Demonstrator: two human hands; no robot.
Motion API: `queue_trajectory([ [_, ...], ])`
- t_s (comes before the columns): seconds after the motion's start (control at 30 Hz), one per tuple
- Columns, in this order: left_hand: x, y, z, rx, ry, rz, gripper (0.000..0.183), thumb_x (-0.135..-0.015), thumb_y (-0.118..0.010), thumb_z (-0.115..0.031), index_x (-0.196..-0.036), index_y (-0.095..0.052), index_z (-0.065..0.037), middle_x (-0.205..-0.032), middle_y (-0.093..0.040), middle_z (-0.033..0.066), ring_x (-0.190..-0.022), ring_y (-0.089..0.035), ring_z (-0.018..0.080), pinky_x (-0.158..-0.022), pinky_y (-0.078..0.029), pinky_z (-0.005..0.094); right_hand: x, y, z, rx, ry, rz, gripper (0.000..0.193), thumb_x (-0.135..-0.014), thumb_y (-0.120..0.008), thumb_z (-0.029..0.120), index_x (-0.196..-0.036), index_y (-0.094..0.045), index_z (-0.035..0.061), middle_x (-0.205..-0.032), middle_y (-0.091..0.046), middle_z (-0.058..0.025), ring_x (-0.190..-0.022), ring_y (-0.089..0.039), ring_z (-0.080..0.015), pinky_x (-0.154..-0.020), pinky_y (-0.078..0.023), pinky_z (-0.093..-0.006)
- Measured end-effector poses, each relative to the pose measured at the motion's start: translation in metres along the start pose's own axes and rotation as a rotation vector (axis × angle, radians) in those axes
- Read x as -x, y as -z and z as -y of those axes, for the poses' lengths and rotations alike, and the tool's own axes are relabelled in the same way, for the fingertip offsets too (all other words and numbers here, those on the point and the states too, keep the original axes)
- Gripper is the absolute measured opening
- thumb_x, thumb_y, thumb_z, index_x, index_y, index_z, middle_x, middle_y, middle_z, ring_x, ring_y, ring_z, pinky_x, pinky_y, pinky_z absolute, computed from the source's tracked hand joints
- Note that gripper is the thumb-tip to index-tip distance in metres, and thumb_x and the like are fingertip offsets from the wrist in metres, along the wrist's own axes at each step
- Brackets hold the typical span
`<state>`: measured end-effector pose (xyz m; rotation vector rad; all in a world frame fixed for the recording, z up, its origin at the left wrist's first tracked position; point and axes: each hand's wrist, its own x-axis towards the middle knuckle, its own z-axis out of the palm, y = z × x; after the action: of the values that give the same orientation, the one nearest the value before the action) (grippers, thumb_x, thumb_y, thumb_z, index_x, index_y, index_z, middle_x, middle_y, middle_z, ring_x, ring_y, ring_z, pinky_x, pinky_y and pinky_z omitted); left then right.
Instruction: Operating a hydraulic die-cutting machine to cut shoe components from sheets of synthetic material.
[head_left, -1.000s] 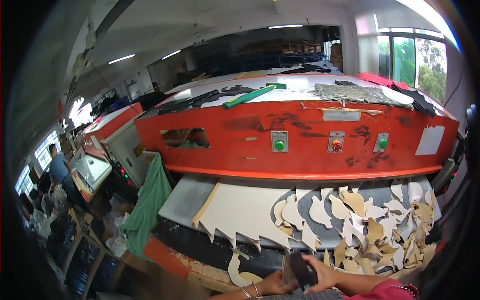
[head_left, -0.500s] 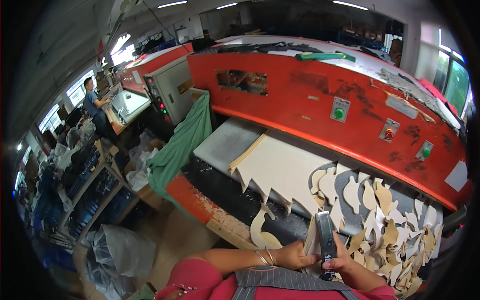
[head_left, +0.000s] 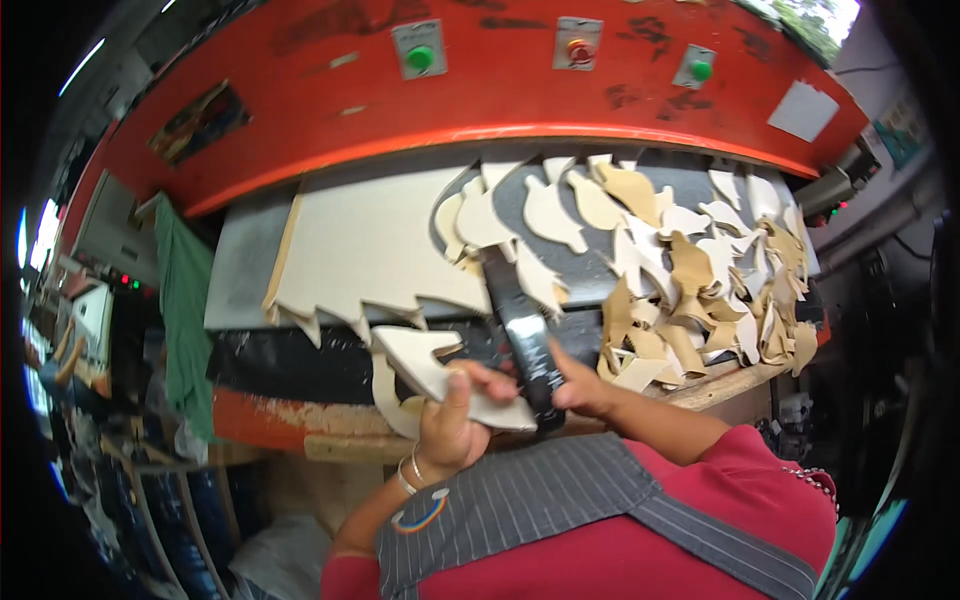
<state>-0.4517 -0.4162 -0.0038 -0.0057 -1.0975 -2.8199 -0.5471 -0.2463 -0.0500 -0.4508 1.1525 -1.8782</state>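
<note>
My left hand (head_left: 452,432) grips a white cut-out piece (head_left: 418,362) of sheet material, thumb on top, above the front edge of the press bed. My right hand (head_left: 582,388) is closed on a long black cutting die (head_left: 522,325), seen edge-on with pale marks on its side. The die's far end hangs over the large white sheet (head_left: 370,240), whose near edge is cut jagged. Another curved pale piece (head_left: 385,390) lies partly hidden behind my left hand. To the right, white and tan cut pieces (head_left: 690,270) are heaped.
A red press (head_left: 480,90) with green and red buttons spans the far side, over the grey bed (head_left: 240,270). Green cloth (head_left: 185,320) hangs at the left. A wooden rail (head_left: 350,447) runs along the front. A person (head_left: 65,375) stands far left.
My view has swung right and down. My hands have moved apart from close together; the white piece now shows plainly in my left hand, and the die leans over the sheet.
</note>
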Motion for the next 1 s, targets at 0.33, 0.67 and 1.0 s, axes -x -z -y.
queue_trajectory([
  [0.33, 0.035, -0.003, -0.009, 0.015, 0.197, 0.048, 0.044, -0.098, -0.032, -0.048, -0.083, -0.045, -0.008, -0.068, -0.037, 0.0003, -0.064, -0.043, 0.0144, -0.085, -0.045, 0.0409, 0.037, 0.010, 0.039, 0.294, -0.055, 0.177, 0.121, -0.059, -0.079, 0.055, -0.147, -0.016, 0.0019, -0.129, -0.043, -0.0166, -0.117, -0.047, -0.0232, -0.100, -0.036, -0.0364],
  [0.67, 0.226, 0.113, -0.239, -0.137, -0.748, -0.711, 0.021, -0.095, -0.054, -0.030, -0.082, -0.052, -0.014, -0.058, -0.035, -0.0054, -0.051, -0.035, 0.0068, -0.056, -0.037, 0.0224, 0.099, 0.041, 0.102, -0.027, 0.019, -0.281, 0.099, -0.054, -0.078, 0.043, -0.133, -0.039, -0.0013, -0.111, -0.056, -0.0104, -0.097, -0.058, -0.0168, -0.084, -0.049, -0.0283],
  [1.0, 0.065, 0.044, -0.180, 0.093, -0.228, -0.310, 0.035, -0.098, -0.041, -0.044, -0.110, -0.052, -0.013, -0.061, -0.037, -0.0046, -0.051, -0.040, 0.0078, -0.058, -0.040, 0.0301, -0.038, 0.003, 0.125, 0.917, 0.007, -0.111, 0.105, -0.073, -0.063, 0.056, -0.147, -0.015, -0.0023, -0.146, -0.025, -0.0295, -0.138, -0.025, -0.0335, -0.112, -0.020, -0.0363],
])
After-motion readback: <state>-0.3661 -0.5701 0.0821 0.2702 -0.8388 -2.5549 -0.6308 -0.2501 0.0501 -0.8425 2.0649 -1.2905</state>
